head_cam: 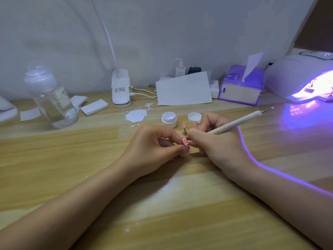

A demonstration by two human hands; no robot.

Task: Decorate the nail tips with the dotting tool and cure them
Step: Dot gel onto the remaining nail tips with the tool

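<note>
A small pink nail tip with white dots is pinched between thumb and fingertips of the left hand, low over the pale wooden tabletop at centre. A long cream-white dotting tool with a thin metal ball end is gripped pen-style in the right hand, fingers curled round the shaft; the working end is brought right at the held nail tip, though contact is hidden by the fingers. The free metal end is angled up and right.

Just behind the hands, a second pink nail tip on a small metal stand is seen upright, and a third pink tip shows beside the right fingers. A small open white jar and its round white lid are placed just beyond. A white paint smear is spread on the table to their left.

At far right a white curing lamp glowing violet is lit. A purple tissue box, a clear plastic pump bottle and a white sheet of paper are set along the back.
</note>
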